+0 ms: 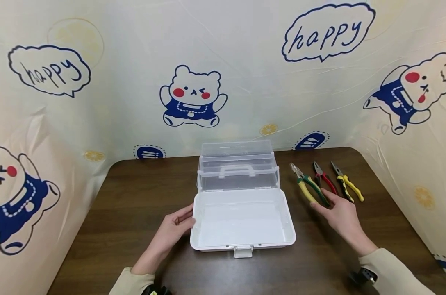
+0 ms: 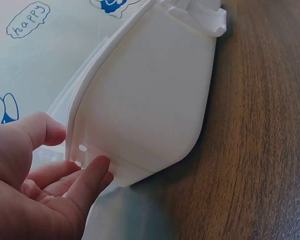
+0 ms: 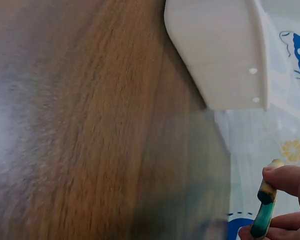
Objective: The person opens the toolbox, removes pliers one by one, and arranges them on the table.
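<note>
A white plastic toolbox (image 1: 241,219) stands with its clear lid (image 1: 237,149) raised at the back and its white front latch (image 1: 243,251) hanging down; the inside holds nothing. My left hand (image 1: 173,229) grips its left rim, thumb at the edge and fingers against the outer side wall (image 2: 150,95). To the right of the box, my right hand (image 1: 342,215) pinches the handle ends of a pair of pliers (image 1: 301,176) with one green and one yellow handle. Their metal head points away, towards the back. The right wrist view shows only part of the handles (image 3: 262,220).
Just right of the held pliers lie red-handled pliers (image 1: 330,183) and long-nose pliers (image 1: 344,179) with yellow and black handles. All this is on a dark wooden table (image 1: 142,192). A printed cloth (image 1: 134,94) hangs behind and at both sides.
</note>
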The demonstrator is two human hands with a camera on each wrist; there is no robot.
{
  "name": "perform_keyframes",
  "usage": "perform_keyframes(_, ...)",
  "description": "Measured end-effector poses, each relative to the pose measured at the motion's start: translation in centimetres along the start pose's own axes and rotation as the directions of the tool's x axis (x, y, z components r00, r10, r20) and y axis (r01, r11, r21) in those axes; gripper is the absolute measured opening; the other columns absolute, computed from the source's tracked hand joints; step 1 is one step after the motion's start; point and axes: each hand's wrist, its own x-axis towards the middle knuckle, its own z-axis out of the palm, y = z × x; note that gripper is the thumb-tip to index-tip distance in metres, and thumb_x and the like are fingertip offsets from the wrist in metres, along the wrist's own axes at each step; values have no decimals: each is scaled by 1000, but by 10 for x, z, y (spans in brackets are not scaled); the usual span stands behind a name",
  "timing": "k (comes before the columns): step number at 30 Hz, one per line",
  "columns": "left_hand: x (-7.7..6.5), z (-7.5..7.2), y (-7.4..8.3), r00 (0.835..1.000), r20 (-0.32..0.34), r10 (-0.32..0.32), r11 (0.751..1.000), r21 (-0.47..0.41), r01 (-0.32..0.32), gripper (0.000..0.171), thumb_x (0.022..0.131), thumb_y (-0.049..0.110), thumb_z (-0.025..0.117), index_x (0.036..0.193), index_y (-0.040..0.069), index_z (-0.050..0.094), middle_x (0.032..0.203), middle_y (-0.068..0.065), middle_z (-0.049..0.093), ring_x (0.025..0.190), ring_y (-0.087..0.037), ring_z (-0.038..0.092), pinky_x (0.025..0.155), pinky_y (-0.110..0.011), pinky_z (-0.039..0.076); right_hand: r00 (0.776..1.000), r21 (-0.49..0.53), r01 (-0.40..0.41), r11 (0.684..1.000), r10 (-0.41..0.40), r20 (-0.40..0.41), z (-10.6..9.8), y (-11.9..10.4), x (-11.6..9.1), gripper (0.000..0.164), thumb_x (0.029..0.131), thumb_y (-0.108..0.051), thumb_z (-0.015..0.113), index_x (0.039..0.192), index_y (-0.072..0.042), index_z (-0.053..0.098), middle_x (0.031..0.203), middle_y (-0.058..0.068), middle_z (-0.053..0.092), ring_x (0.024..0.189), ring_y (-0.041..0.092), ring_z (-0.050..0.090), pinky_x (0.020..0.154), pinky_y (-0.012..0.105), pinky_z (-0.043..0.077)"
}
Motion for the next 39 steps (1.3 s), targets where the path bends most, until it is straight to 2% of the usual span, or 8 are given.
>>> perform_keyframes(4, 0, 0, 0, 1000, -2, 0, 1000, 8, 0, 57, 100, 7, 69, 152, -4, 49, 147, -27, 56, 128, -29, 60, 91, -28, 57, 1000, 10, -12, 1000, 12, 19, 12, 5, 10, 71, 95, -41, 75, 141, 10, 57, 122, 37, 66, 96, 44, 63, 78, 53, 52)
perform_keyframes(10, -1, -1, 1, 1000, 6, 0, 1000, 6, 0, 57, 100, 6, 69, 152, -4, 49, 147, -27, 56, 129, -28, 60, 92, -29, 57, 998, -1, -41, 999, 41, 37, 28, 9, 20, 67, 96, -33, 75, 140, 13, 56, 132, 40, 59, 103, 47, 63, 86, 60, 51)
perform_keyframes(14, -1, -3, 0, 1000, 16, 9, 1000, -1, -9, 57, 100, 7, 69, 152, -4, 48, 148, -27, 55, 129, -28, 60, 92, -29, 57, 999, -26, -32, 999, 33, 40, 34, 5, 23, 65, 95, -29, 76, 140, 14, 56, 131, 41, 59, 102, 48, 63, 84, 61, 52)
perform_keyframes(21, 1, -2, -4, 1000, 19, 12, 1000, -21, -12, 57, 100, 5, 69, 152, -5, 48, 147, -28, 55, 128, -27, 60, 91, -28, 57, 999, -89, 43, 995, -43, 5, 43, -1, 26, 59, 93, -18, 79, 134, 19, 57, 129, 40, 61, 111, 56, 63, 91, 66, 51)
perform_keyframes(27, 1, -2, -2, 1000, 25, 13, 1000, -21, -12, 57, 100, 6, 69, 152, -4, 48, 148, -27, 55, 130, -30, 59, 92, -28, 57, 999, -110, 35, 993, -32, 27, 47, -6, 30, 59, 94, -16, 77, 134, 21, 55, 129, 42, 59, 110, 56, 63, 89, 67, 52)
perform_keyframes(35, 1, -3, -2, 1000, 15, 3, 1000, -12, -3, 58, 100, 7, 70, 152, -4, 48, 148, -27, 55, 130, -29, 60, 92, -29, 57, 996, -95, 77, 992, -72, 55, 49, -6, 28, 54, 93, -7, 72, 135, 21, 52, 132, 43, 57, 117, 58, 59, 97, 66, 49)
perform_keyframes(39, 1, -3, -3, 1000, 19, 3, 1000, -11, -3, 57, 100, 6, 69, 152, -4, 48, 148, -27, 55, 130, -32, 60, 93, -31, 58, 997, -105, 68, 992, -64, 40, 50, -8, 29, 52, 95, -9, 74, 133, 21, 54, 126, 43, 59, 110, 58, 62, 89, 66, 52)
